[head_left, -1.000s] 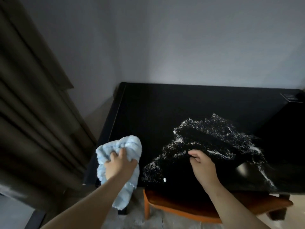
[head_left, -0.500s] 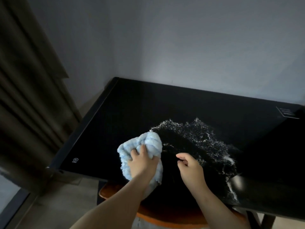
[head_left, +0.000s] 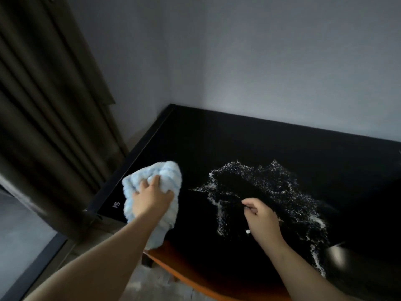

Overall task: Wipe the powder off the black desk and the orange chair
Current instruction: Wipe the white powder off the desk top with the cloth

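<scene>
Orange chair [head_left: 173, 269] mostly under desk [head_left: 217, 137]

You had a glossy black desk [head_left: 217, 135] set into the wall corner, white powder [head_left: 273, 192] scattered across its middle, a light-blue cloth [head_left: 165, 172] on its left part.

Both forearms reach forward from the bottom edge, bare. The left hand [head_left: 152, 198] is over the desk's left part, near its front left corner, back of the hand up, fingers curled into a bunched cloth [head_left: 152, 181] that it grips. The right hand [head_left: 260, 216] is above the desk's middle, close to its front edge, fingers curled in loosely with the thumb tucked against them; it holds nothing. The hands are well apart.
</scene>
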The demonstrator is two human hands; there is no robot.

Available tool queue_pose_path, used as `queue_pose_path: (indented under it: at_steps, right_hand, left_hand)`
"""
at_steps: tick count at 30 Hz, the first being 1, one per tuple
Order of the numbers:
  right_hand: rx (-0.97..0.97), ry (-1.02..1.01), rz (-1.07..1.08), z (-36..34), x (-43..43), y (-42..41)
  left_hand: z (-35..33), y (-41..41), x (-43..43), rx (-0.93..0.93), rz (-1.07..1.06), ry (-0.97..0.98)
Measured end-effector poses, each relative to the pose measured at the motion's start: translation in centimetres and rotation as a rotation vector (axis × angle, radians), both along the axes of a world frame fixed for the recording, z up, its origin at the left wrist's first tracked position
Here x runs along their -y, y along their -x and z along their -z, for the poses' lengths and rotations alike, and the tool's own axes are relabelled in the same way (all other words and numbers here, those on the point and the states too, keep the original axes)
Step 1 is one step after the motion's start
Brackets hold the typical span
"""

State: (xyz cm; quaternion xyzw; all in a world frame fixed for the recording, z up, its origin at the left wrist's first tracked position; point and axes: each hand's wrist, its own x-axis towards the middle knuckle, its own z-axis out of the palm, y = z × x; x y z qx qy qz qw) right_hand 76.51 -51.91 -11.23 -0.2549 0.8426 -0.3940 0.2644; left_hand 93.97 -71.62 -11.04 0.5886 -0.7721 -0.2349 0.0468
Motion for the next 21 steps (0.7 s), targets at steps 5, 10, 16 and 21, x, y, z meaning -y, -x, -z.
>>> queue_pose_path:
  at_steps: [5, 10, 16, 21]
  right_hand:
    - [-0.007, 0.012, 0.041, 0.2, 0.7, -0.5]
    - [-0.062, 0.023, 0.108, 0.5, 1.3, -1.0]
    - [-0.097, 0.054, 0.137, -0.3, 2.4, 0.0]
    - [0.044, 0.027, 0.072, 0.0, 4.5, -0.8]
  left_hand:
    - [3.3, 1.0, -1.3, 0.037, 0.094, -0.042]
    - [2.7, 6.3, -6.7, -0.111, 0.391, -0.128]
    - [0.1, 5.2, -3.8, -0.300, 0.291, 0.023]
    - [-0.8, 2.0, 4.2, -0.019, 0.102, 0.186]
